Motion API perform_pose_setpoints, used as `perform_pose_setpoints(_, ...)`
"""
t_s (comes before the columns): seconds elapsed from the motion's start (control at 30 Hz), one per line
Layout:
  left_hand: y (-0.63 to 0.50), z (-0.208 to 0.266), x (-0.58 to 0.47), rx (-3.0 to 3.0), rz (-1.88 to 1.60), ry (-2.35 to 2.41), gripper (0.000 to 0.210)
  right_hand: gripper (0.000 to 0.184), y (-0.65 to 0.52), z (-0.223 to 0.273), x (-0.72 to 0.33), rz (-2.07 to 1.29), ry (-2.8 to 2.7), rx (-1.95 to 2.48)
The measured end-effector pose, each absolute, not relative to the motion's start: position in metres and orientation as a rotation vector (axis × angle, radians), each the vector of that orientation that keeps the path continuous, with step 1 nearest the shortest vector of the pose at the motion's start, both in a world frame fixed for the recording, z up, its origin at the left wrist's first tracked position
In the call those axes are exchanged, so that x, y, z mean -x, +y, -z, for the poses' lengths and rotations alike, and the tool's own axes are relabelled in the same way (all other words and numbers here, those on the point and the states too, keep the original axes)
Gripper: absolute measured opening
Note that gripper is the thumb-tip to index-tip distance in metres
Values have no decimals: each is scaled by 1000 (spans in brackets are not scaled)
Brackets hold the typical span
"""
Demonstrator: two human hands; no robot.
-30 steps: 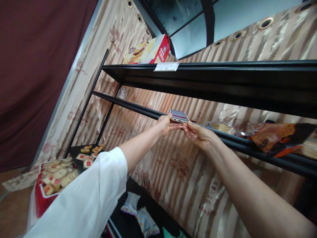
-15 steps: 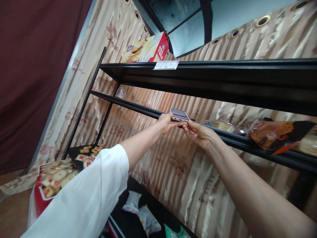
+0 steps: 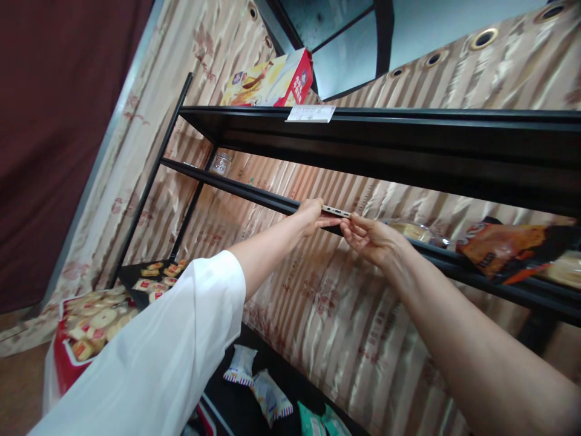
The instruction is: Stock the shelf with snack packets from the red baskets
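A thin phone (image 3: 336, 211) is held between my two hands in front of the middle shelf bar (image 3: 258, 192); its bottom edge with the port faces me and its screen is now out of sight. My left hand (image 3: 310, 217) grips the phone's left end, thumb above and fingers stretched beneath. At the right end, my right hand (image 3: 370, 237) pinches it with thumb and fingertips. Close to the right hand, a clear-wrapped package (image 3: 411, 231) lies on the middle shelf, with an orange and black snack bag (image 3: 508, 249) farther right.
A yellow and red box (image 3: 272, 82) stands on the top shelf, above a white paper label (image 3: 310, 114). A clear jar (image 3: 221, 163) sits at the left. Lower down are a red box of wrapped snacks (image 3: 63, 363), white packets (image 3: 271, 393) and green packets (image 3: 313, 421).
The phone has tilted so that its screen no longer shows, only its edge. Both hands keep hold of it, and the view has shifted slightly.
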State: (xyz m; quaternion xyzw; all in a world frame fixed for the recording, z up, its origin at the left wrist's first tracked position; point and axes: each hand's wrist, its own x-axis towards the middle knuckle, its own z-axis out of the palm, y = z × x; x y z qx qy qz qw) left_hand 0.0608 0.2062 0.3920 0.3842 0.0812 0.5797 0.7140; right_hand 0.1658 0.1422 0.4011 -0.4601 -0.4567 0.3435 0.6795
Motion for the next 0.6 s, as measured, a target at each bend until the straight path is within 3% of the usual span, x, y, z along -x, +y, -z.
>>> perform_pose_setpoints(0.6,226,-397,-61,-1040,-1273,318,22,22,144,-408,-155,-746,-984,1120)
